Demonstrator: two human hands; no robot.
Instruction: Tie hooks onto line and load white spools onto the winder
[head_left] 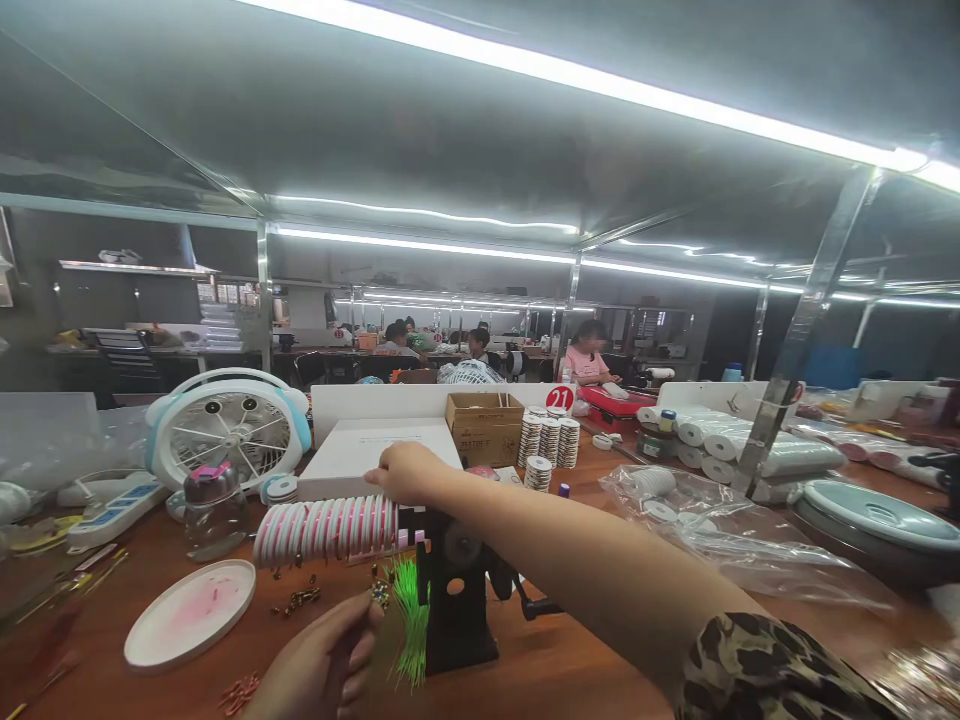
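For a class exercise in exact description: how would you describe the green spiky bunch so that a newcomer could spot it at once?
On the brown wooden workbench, find the black metal stand just below the person's right hand. Against the stand's left side sits a fanned bunch of thin green bristles, just right of the left hand. Its vivid green and spiky shape set it apart from everything nearby.

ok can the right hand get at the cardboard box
Probably yes: the right hand is just short of the cardboard box, with only the corner of the white box beside its path. The row of pink-and-white spools beneath it doesn't block the way.
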